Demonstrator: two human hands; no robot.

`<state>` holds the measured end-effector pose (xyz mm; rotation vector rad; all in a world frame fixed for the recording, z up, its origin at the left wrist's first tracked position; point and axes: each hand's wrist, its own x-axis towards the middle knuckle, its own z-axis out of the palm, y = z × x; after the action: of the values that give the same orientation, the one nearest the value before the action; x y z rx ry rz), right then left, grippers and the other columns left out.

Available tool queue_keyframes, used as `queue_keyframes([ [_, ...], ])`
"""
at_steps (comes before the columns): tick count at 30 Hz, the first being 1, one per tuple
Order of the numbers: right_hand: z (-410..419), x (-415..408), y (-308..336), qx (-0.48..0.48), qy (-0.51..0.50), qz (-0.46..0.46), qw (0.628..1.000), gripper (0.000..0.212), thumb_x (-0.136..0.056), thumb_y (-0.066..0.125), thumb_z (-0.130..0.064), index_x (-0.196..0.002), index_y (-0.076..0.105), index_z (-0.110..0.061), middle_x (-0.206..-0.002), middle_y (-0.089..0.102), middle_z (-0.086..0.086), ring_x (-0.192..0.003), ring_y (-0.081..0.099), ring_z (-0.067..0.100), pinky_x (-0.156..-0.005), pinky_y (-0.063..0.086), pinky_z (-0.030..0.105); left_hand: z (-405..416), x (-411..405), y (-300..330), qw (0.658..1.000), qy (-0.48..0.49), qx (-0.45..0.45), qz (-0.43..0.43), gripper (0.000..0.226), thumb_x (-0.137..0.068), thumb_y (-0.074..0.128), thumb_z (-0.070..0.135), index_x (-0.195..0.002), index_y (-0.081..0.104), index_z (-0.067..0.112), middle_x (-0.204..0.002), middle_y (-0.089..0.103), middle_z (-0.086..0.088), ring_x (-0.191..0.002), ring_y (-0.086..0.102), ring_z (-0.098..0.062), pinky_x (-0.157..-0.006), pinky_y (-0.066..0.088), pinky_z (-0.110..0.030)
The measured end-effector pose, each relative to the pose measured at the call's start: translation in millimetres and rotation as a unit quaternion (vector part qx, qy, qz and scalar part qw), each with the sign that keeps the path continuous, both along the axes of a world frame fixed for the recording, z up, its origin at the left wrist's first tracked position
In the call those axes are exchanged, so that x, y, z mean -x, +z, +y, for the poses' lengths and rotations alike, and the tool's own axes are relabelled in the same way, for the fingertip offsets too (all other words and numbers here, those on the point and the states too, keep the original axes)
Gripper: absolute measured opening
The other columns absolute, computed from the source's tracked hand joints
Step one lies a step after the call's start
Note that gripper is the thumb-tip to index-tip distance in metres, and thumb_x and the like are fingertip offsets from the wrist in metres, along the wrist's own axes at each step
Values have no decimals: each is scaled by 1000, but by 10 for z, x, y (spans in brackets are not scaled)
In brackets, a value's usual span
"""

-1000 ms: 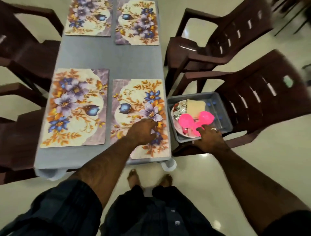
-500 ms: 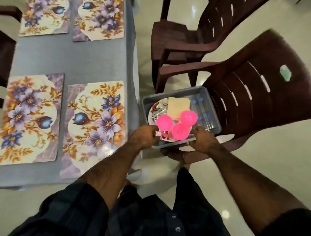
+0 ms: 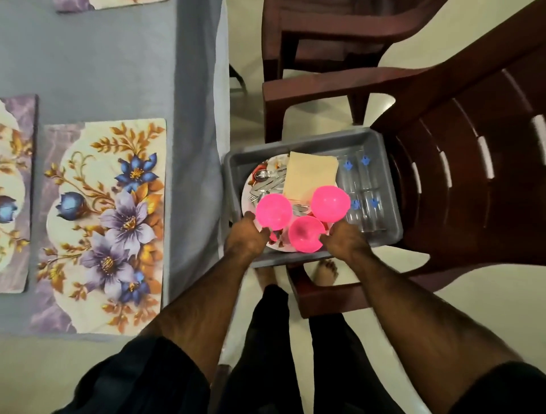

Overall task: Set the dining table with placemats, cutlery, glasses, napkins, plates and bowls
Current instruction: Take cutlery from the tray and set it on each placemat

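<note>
Both hands reach into a grey tub (image 3: 310, 141) that sits on the seat of a dark brown chair (image 3: 461, 189) just right of the table (image 3: 118, 65). The left hand (image 3: 247, 236) curls over the tub's near left corner, fingers bent down at the rim of a white plate (image 3: 248, 201) and touching the left pink bowl (image 3: 273, 210); whether it grips the plate or the bowl I cannot tell. The right hand (image 3: 345, 240) curls at the near edge too, its fingers against the front pink bowl (image 3: 305, 233), which it seems to hold by the rim (the fingertips are hidden).

In the tub, three pink bowls lie upside down on the plate: one left, one in front, one right (image 3: 330, 204). Behind them a folded beige napkin (image 3: 311, 175) lies across the plate, and a heap of steel cutlery (image 3: 267, 183) lies beside it to the left. Clear glasses (image 3: 365, 195) with small blue marks fill the tub's right side.

On the table, covered in grey cloth, a floral placemat (image 3: 100, 224) lies near the edge closest to the tub. Another placemat (image 3: 14, 192) lies just left of it, partly out of view, and the corner of a third (image 3: 112, 3) shows at the top. A second brown chair (image 3: 331, 38) stands beyond the first. The person's bare feet (image 3: 325, 272) show on the pale floor below the tub.
</note>
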<state>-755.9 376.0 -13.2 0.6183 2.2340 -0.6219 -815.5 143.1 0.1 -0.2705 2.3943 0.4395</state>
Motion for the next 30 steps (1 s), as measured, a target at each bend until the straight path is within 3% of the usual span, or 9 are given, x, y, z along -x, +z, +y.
queue_keyframes([
  [4,-182,0,-356,-16,-9,13,1000,30,-92,68,-39,-104,72,-11,-90,70,7,-83,68,29,-65,52,32,27,169,-291,999,27,30,23,57,-97,66,41,-144,50,13,-131,67,-16,-119,64,-42,-93,58,-49],
  [9,-179,-63,-450,-12,-43,54,998,14,-93,61,-18,-85,73,-14,-76,66,3,-74,68,27,-62,45,27,71,319,-474,1000,9,18,22,44,-92,70,32,-132,62,13,-122,72,-14,-110,68,-39,-88,59,-45],
  [12,-112,-149,-466,-9,-49,68,996,19,-93,62,-23,-77,68,-15,-71,68,3,-68,67,23,-60,49,28,100,386,-516,1000,10,19,8,39,-89,71,22,-127,68,12,-120,73,-14,-109,69,-38,-88,58,-43],
  [15,-127,-146,-494,-17,-30,64,997,31,-95,64,-41,-80,71,-15,-71,70,2,-69,70,23,-61,56,31,87,427,-590,999,37,11,6,35,-87,69,18,-121,73,11,-115,76,-13,-102,71,-36,-84,61,-42],
  [17,-166,-93,-534,-20,-15,68,997,31,-94,67,-45,-88,74,-15,-79,74,6,-75,72,26,-66,60,36,42,431,-664,996,83,-17,-4,35,-86,68,20,-119,75,13,-110,77,-9,-91,75,-33,-80,64,-40],
  [20,-210,-1,-576,-24,-24,66,997,17,-91,66,-26,-91,76,-13,-81,75,8,-79,73,29,-69,58,34,-47,456,-722,972,209,-98,-46,33,-89,71,12,-122,75,13,-102,77,-6,-72,78,-26,-65,67,-45],
  [26,-152,-162,-256,0,-138,114,984,28,-89,60,-24,-62,58,-15,-56,59,-3,-54,58,16,-50,32,23,-186,539,-628,928,307,-203,-56,30,-88,78,-2,-117,75,6,-99,77,-11,-70,79,-26,-61,65,-37],
  [30,-187,-56,-119,16,-161,178,971,28,-92,64,-26,-66,61,-18,-59,61,-6,-56,58,10,-55,37,23,-225,530,-565,903,303,-292,-88,35,-87,82,-1,-121,73,2,-98,79,-13,-79,80,-31,-70,67,-45],
])
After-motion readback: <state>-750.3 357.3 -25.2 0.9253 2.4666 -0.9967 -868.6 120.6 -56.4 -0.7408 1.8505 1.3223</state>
